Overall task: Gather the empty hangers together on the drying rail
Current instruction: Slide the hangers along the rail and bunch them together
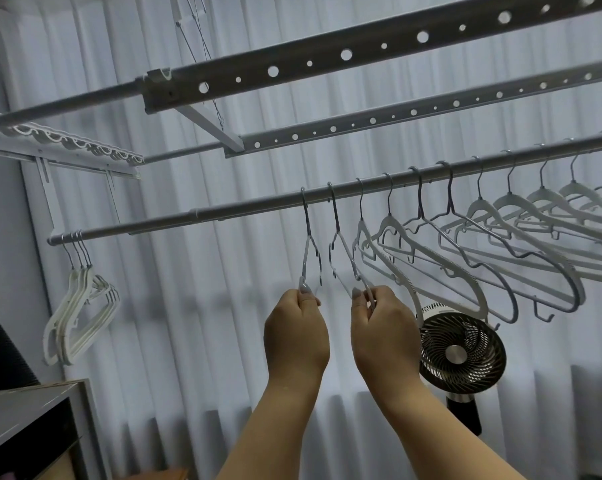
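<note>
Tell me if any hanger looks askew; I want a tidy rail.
Yes: the two hangers being gripped, one in the left hand and one in the right hand, hang turned edge-on, unlike the spread row to their right. A bunched group hangs apart at the rail's far left.

I read the drying rail (258, 206) as smooth metal with a dull sheen. The hangers (431, 271) show matt white plastic on grey metal hooks. At 6 o'clock, the curtain (188, 341) is soft pleated cloth.

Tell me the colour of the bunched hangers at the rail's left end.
White bunched hangers, head view.
</note>
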Available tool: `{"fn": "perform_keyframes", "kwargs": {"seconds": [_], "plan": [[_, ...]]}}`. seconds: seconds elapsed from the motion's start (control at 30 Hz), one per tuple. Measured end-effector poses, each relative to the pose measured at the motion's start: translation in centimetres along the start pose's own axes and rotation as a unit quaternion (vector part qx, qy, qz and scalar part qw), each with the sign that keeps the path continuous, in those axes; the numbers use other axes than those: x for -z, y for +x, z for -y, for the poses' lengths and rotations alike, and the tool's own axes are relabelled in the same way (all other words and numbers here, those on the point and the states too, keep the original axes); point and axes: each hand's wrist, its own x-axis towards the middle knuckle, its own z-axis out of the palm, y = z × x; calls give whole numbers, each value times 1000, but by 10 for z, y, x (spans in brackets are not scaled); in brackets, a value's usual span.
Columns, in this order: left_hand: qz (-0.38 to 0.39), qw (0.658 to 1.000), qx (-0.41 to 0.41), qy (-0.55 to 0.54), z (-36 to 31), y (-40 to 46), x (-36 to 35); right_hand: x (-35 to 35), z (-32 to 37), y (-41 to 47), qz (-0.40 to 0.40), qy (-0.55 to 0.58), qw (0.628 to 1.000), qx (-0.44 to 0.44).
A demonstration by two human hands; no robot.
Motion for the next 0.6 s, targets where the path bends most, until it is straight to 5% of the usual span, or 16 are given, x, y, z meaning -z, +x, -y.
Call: {"fn": "perform_keyframes", "kwargs": {"seconds": [0.3, 0.6], "plan": [[-10, 1000, -7, 5, 4, -5, 9, 4, 5, -18, -46, -24, 999, -18], [-35, 999, -18, 36, 14, -9, 20, 1, 26, -39, -111, 39, 992, 54]]}}
